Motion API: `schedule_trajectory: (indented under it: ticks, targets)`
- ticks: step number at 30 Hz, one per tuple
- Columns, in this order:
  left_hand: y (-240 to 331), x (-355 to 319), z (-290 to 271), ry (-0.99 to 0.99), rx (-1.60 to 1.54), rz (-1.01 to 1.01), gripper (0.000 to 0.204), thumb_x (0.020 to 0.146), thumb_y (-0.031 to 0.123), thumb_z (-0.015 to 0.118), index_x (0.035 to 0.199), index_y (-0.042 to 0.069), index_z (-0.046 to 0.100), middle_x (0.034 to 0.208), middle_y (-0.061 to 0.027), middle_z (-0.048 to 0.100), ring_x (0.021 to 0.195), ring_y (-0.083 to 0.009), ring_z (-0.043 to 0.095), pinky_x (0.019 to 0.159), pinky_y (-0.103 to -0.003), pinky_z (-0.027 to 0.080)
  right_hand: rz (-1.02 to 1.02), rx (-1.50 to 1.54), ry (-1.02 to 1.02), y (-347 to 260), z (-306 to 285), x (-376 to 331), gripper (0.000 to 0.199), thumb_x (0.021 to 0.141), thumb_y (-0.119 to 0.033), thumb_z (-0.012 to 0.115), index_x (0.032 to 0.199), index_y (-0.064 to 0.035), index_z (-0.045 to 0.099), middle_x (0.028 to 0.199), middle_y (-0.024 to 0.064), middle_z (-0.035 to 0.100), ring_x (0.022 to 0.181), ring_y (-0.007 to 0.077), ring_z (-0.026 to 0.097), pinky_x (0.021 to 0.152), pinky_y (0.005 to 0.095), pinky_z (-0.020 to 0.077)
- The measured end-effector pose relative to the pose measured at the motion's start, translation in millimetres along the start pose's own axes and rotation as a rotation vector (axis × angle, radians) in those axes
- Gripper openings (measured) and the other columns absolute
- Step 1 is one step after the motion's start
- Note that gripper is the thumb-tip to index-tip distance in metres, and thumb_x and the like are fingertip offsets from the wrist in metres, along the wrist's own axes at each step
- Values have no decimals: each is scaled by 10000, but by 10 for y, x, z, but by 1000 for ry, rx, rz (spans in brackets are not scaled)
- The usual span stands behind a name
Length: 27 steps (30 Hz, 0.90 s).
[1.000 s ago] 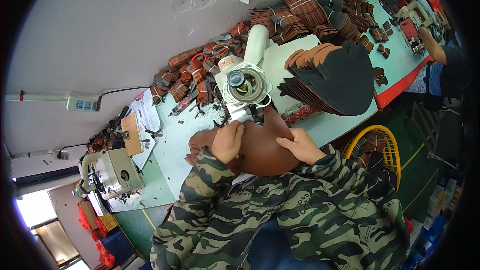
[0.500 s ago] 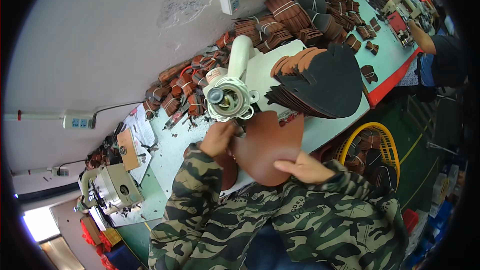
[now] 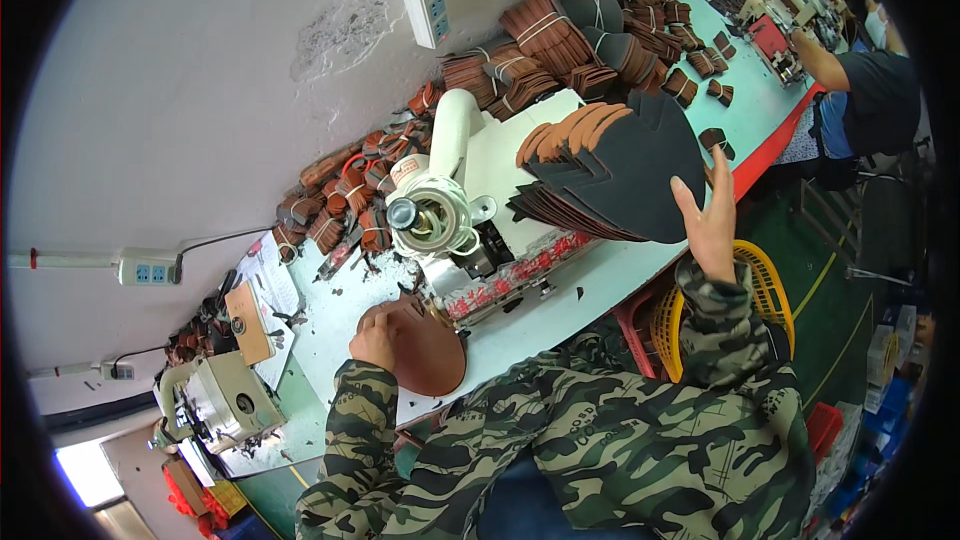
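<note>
My left hand [image 3: 373,342] is on the left edge of a brown leather piece [image 3: 428,350], its fingers closed over the rim. That piece lies on the pale tabletop, left of a cream bench machine [image 3: 505,285]. Over to the right, my right hand [image 3: 712,230] is open, thumb and fingers apart, at the near right edge of a fanned stack of black-faced leather pieces [image 3: 640,170]. The stack rests on the machine's flat top, with tan edges showing at its far left. Whether the right fingertips touch the stack I cannot tell.
Tied bundles of brown leather parts [image 3: 545,30] line the wall. A yellow basket [image 3: 765,290] stands on the floor at the right, beside the table. Another machine [image 3: 230,395] is at the left. A co-worker [image 3: 870,90] sits at the far right.
The brown piece both hands held before the machine is no longer there. My left hand has moved left and down to the leather on the table; my right hand went right to the black stack.
</note>
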<state>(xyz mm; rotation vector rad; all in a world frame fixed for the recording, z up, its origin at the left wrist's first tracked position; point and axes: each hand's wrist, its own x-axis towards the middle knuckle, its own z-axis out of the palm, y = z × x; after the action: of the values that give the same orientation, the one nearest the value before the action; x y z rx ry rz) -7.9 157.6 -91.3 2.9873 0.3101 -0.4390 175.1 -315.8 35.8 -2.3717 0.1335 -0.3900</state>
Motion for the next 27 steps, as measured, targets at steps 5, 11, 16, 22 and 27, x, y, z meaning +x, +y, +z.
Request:
schedule_trajectory:
  ticks: [5, 11, 16, 22, 27]
  targets:
    - [164, -23, -114, 8, -27, -68, 331, 774, 223, 670, 1075, 120, 575, 894, -133, 657, 726, -357, 640, 639, -445, 512, 206, 193, -131, 22, 221, -45, 779, 845, -271, 657, 1396, 96, 246, 1381, 283, 373, 1295, 337, 383, 1071, 365, 294]
    - [543, -152, -1033, -507, -708, 349, 234, 831, 118, 581, 1029, 12, 647, 919, -170, 673, 804, -334, 656, 727, -397, 522, -187, 468, -501, -737, 18, -487, 580, 790, -166, 703, 1290, 14, 471, 1228, 167, 579, 1096, 229, 579, 980, 339, 417]
    - [1140, -24, -1541, -506, -1178, 196, 220, 920, 48, 506, 1108, -55, 557, 851, -64, 609, 492, -94, 572, 479, -244, 464, 293, 845, -1368, -582, 617, -896, 540, 818, -165, 699, 1270, 47, 492, 1180, 114, 614, 1077, 188, 570, 972, 336, 415]
    - [1231, 235, -950, -124, -702, 62, 248, 915, 176, 464, 1053, 17, 596, 755, -255, 625, 719, -407, 627, 658, -477, 495, 463, 785, -1085, -661, 950, -1169, 279, 882, -116, 577, 1073, 87, 587, 928, 74, 658, 819, 105, 581, 741, 282, 479]
    - [1253, 463, -972, -179, -606, 71, 259, 893, 226, 487, 920, 5, 618, 793, -279, 609, 809, -461, 588, 731, -527, 460, 551, 745, -1109, -692, 936, -1104, 282, 884, -70, 555, 1132, 62, 572, 998, 75, 646, 867, 115, 595, 786, 266, 485]
